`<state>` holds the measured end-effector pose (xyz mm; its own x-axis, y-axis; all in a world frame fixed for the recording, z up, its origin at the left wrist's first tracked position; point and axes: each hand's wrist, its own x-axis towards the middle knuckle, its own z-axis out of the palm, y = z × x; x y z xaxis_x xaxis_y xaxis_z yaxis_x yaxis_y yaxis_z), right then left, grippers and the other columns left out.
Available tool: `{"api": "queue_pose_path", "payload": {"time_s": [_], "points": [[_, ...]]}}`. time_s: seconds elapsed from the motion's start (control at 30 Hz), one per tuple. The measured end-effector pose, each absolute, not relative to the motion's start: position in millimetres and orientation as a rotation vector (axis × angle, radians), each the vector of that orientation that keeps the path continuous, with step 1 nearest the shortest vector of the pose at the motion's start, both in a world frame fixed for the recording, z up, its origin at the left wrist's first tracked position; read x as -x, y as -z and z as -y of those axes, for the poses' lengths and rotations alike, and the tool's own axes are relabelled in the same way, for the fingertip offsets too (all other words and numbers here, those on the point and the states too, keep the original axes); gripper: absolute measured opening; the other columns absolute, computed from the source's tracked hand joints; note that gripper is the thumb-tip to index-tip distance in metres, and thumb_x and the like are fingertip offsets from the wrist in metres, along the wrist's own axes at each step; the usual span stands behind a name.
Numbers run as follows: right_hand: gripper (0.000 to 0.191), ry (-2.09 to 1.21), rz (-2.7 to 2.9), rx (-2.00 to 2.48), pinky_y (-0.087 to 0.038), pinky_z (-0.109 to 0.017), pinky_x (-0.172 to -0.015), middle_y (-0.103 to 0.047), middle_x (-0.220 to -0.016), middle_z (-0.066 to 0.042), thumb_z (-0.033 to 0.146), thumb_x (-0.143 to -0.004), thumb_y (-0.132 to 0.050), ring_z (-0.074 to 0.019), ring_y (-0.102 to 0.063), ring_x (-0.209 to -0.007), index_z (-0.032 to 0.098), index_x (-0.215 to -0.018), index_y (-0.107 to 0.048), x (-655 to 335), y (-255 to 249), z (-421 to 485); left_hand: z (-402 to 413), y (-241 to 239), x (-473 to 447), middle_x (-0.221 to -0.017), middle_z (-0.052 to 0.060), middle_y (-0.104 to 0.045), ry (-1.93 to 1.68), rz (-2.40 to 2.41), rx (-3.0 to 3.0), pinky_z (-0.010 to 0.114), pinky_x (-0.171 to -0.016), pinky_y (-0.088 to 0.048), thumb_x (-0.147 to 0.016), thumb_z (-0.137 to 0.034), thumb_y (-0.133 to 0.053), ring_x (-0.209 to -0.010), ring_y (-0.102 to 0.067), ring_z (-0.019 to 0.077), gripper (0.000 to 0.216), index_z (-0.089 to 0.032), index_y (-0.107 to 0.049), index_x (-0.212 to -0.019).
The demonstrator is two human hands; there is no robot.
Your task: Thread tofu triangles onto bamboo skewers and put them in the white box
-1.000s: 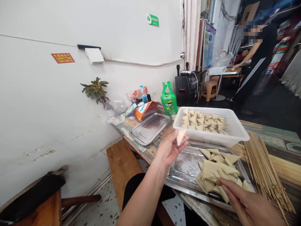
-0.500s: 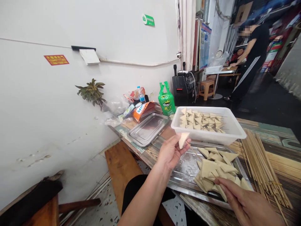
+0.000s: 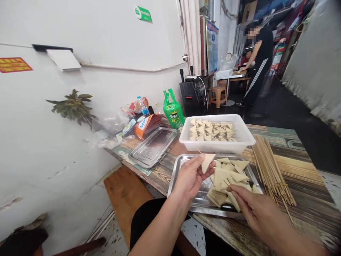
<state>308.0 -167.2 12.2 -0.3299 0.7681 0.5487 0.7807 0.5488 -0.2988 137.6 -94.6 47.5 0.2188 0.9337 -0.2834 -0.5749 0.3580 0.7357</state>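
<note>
My left hand [image 3: 189,176] pinches a bamboo skewer with one triangular tofu piece [image 3: 207,162] threaded on it, held over the near steel tray [image 3: 186,192]. My right hand [image 3: 257,211] rests with curled fingers on the pile of loose tofu triangles [image 3: 227,179] in that tray, fingertips on a piece at the pile's near edge. Behind the tray stands a white plastic tub [image 3: 217,144] holding several finished tofu skewers. A bundle of bare bamboo skewers [image 3: 269,170] lies on the table to the right.
An empty steel tray [image 3: 153,146] sits to the left, with a green bag [image 3: 173,113], snack packets and a bottle behind it against the white wall. A wooden bench [image 3: 125,193] runs below the table. A person in black stands at a far table [image 3: 257,60].
The view has swung right and down. My left hand with the skewered triangle moved over the near tray. My right hand stays on the tofu pile.
</note>
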Motion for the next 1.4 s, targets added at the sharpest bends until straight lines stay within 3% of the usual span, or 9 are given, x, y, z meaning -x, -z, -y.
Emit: {"api": "queue_pose_path", "payload": {"time_s": [0.27,0.37,0.5,0.7,0.8,0.9,1.13,1.4], "points": [[0.028,-0.073,2.105,1.345,-0.048,-0.023,-0.049,-0.071,-0.068,-0.005,0.02,-0.088,-0.034,-0.0154,-0.066,-0.053,0.016,-0.096,-0.06,-310.7,-9.9,162.4,96.2,-46.2,-146.1,-0.08,0.008,-0.067,-1.091,-0.788,-0.568,0.032,-0.074,-0.051,-0.071,-0.031,-0.065,-0.071,-0.063,0.0147,0.025,-0.01,-0.064,-0.084],[0.025,-0.118,2.063,1.378,-0.049,-0.023,-0.055,-0.072,-0.079,-0.005,0.022,-0.088,-0.038,-0.0154,-0.067,-0.061,0.018,-0.099,-0.059,-319.9,-12.8,156.8,92.0,-41.7,-143.0,-0.087,0.01,-0.068,-1.13,-0.812,-0.656,0.033,-0.076,-0.049,-0.074,-0.038,-0.06,-0.078,-0.063,0.0169,0.032,-0.013,-0.062,-0.094],[0.024,-0.084,1.922,1.452,-0.05,-0.024,-0.058,-0.071,-0.087,-0.005,0.026,-0.087,-0.041,-0.0156,-0.067,-0.066,0.018,-0.101,-0.059,-334.3,-24.3,151.8,75.9,-15.4,-136.2,-0.092,0.009,-0.068,-1.102,-1.071,-1.165,0.032,-0.081,-0.044,-0.068,-0.029,-0.065,-0.084,-0.061,0.0192,0.03,-0.017,-0.065,-0.095],[0.025,-0.049,1.842,1.457,-0.05,-0.023,-0.058,-0.071,-0.087,-0.003,0.027,-0.088,-0.04,-0.0153,-0.067,-0.068,0.018,-0.1,-0.06,-337.8,-37.0,152.5,41.8,11.0,-148.7,-0.101,0.006,-0.065,-0.621,-1.171,-2.163,0.035,-0.092,-0.033,-0.066,-0.016,-0.06,-0.102,-0.052,0.0256,0.028,-0.023,-0.067,-0.092],[0.024,-0.057,1.847,1.452,-0.05,-0.023,-0.056,-0.072,-0.086,-0.003,0.026,-0.087,-0.04,-0.0151,-0.067,-0.066,0.019,-0.098,-0.06,-336.6,-36.4,153.7,32.7,9.8,-158.8,-0.091,0.008,-0.066,-0.446,-1.094,-2.423,0.033,-0.087,-0.035,-0.066,-0.013,-0.057,-0.096,-0.054,0.0265,0.022,-0.021,-0.067,-0.083],[0.024,-0.086,1.844,1.447,-0.05,-0.023,-0.056,-0.072,-0.084,-0.003,0.026,-0.088,-0.038,-0.0144,-0.067,-0.064,0.019,-0.096,-0.06,-336.2,-35.6,154.6,27.5,9.3,-163.9,-0.084,0.01,-0.065,-0.447,-1.138,-2.521,0.032,-0.079,-0.038,-0.065,-0.018,-0.06,-0.087,-0.056,0.027,0.024,-0.02,-0.065,-0.088],[0.024,-0.096,1.864,1.44,-0.051,-0.023,-0.057,-0.071,-0.082,-0.004,0.027,-0.089,-0.038,-0.0149,-0.067,-0.064,0.018,-0.096,-0.059,-338.4,-32.7,153.2,18.1,13.7,-165.3,-0.07,0.003,-0.062,-0.368,-1.276,-2.323,0.026,-0.063,-0.038,-0.048,-0.023,-0.074,-0.073,-0.057,0.0228,0.036,-0.021,-0.064,-0.082],[0.026,-0.13,1.884,1.467,-0.05,-0.024,-0.057,-0.071,-0.082,-0.004,0.029,-0.089,-0.036,-0.0151,-0.066,-0.063,0.018,-0.098,-0.059,-339.5,-28.8,151.7,34.8,9.0,-152.3,-0.068,-0.001,-0.058,-0.505,-1.444,-2.13,0.022,-0.053,-0.031,-0.054,-0.027,-0.069,-0.063,-0.05,0.0141,0.024,-0.018,-0.058,-0.073]]}}
